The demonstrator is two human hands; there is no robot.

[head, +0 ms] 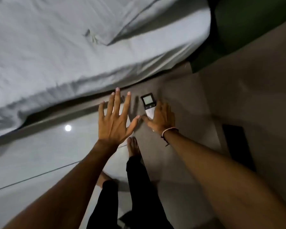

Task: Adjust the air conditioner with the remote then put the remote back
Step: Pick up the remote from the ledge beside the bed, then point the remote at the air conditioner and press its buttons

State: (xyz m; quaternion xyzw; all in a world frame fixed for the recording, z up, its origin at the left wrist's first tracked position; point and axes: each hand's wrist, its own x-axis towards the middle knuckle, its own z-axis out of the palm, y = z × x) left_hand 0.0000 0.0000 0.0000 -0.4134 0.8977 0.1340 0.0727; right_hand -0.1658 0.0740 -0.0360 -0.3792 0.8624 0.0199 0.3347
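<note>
A white air-conditioner remote [148, 103] with a small grey display lies display-up on a grey-brown bedside surface [196, 100]. My right hand [162, 119] covers its lower half, with the thumb on its left side and the fingers hidden on the far side. A thread band circles that wrist. To the left of the remote, my left hand [115, 120] hovers flat with its fingers spread wide and holds nothing. The air conditioner itself is out of view.
A bed with a rumpled grey sheet [73, 55] fills the upper left, its edge just beyond my fingertips. Glossy floor tiles [40, 154] and my bare feet [133, 146] lie below. A dark green panel [254, 25] stands at the upper right, and a dark slot [238, 146] is on the right.
</note>
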